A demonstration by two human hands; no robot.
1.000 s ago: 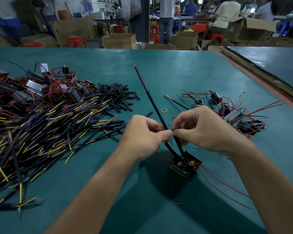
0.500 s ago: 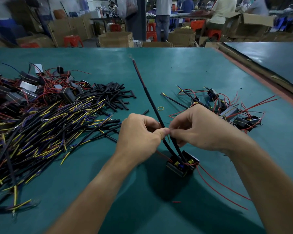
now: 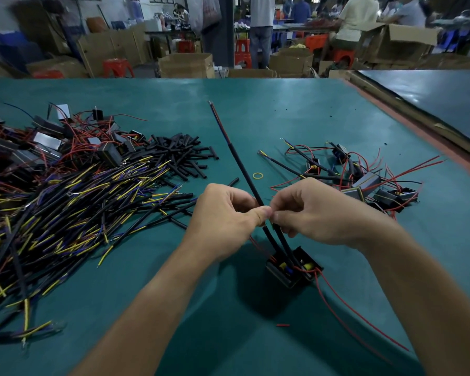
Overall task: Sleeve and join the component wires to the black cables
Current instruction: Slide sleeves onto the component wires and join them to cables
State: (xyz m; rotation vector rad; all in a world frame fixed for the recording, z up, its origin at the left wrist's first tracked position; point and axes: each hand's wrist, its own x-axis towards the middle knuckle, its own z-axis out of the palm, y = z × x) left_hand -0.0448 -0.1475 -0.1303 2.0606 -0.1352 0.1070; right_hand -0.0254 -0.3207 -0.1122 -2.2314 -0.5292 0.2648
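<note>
1. Head view, hands: the left hand (image 3: 225, 218) and right hand (image 3: 318, 213) meet over the middle of the worktop (image 3: 269, 109), thumbs almost touching. The left fingers (image 3: 258, 214) are pinched on the long black cable (image 3: 238, 164); the right fingers (image 3: 278, 217) are pinched on a second, shorter black lead just beside it. The joint itself is hidden between the fingertips.

2. Head view, what has changed: compared with a second ago the grip sits at much the same place on the cable, and the hands have barely shifted — the pinch looks a little tighter, thumb to thumb. The cable's far end, with its red core showing, still points away up the worktop.

3. Head view, the component (image 3: 293, 267): it lies on the worktop just below the hands, both black leads running down into it, red wires (image 3: 364, 318) trailing off to the right.

4. Head view, stock: the cable pile (image 3: 65, 207) lies to the left, loose sleeves (image 3: 179, 153) behind it, finished components (image 3: 364, 180) in a cluster to the right, a yellow band (image 3: 257, 175) between.

5. Judgement: so little movement suggests fine work at the joint — twisting or sleeving — is under way, not finished; this piece has not yet joined the done cluster.
</note>
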